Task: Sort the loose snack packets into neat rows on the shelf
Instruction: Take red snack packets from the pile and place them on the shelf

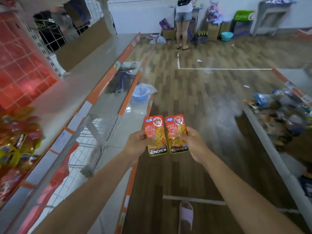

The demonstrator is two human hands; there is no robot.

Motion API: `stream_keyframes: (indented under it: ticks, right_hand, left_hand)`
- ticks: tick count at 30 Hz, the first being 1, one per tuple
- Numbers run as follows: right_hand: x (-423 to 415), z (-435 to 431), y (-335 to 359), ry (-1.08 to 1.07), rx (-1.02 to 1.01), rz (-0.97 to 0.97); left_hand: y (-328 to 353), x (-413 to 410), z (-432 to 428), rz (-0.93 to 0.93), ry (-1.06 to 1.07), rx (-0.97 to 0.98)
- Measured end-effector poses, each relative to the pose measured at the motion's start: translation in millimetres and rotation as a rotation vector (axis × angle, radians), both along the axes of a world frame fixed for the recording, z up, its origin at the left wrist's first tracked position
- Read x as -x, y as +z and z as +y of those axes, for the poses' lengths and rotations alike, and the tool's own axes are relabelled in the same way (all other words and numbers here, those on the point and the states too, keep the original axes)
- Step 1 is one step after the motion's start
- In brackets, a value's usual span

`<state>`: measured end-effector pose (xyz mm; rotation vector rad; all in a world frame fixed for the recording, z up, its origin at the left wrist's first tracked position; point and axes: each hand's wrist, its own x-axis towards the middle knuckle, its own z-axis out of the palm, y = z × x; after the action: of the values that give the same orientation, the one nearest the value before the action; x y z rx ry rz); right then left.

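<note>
Two orange KONCHEW snack packets are held upright side by side over the aisle floor. My left hand (pixel 137 146) pinches the left packet (pixel 155 132) by its left edge. My right hand (pixel 194 143) pinches the right packet (pixel 176 130), thumb on its front. The grey shelf with orange edge strips (pixel 108 78) runs along my left. Loose red and yellow snack packets (pixel 18 142) lie piled at the shelf's near left end. A second heap of mixed packets (pixel 280 115) lies on the shelf at right.
A blue bucket with a plastic liner (pixel 141 93) stands by the left shelf. A red wire-fronted bin (pixel 22 65) is at upper left. A person (pixel 183 22) stands at the far end among boxes and a teal basin (pixel 226 36). My slippered foot (pixel 185 215) is on the wooden floor.
</note>
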<state>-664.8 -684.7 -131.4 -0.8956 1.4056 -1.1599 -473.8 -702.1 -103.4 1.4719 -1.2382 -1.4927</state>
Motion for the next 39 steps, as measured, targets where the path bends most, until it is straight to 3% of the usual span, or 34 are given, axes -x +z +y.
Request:
stream_keyframes:
  ticks: [12, 17, 25, 35, 39]
  right_hand:
    - [61.9, -239.9, 8.2, 0.113, 0.063, -0.023]
    - [66.6, -337.3, 8.6, 0.205, 0.120, -0.082]
    - [56.4, -521.6, 2.0, 0.180, 0.120, -0.095]
    - [49.2, -723.1, 4.5, 0.270, 0.147, -0.164]
    - [57.4, -805.3, 3.2, 0.274, 0.142, -0.108]
  left_hand:
    - [12.0, 66.3, -221.8, 0.064, 0.115, -0.015]
    - [6.3, 68.8, -313.2, 0.101, 0.157, -0.021]
    - [6.4, 51.3, -493.2, 0.123, 0.199, -0.009]
    - [25.1, 41.9, -673.0, 0.106, 0.309, 0.131]
    - [23.9, 52.6, -747.4, 0.067, 0.354, 0.161]
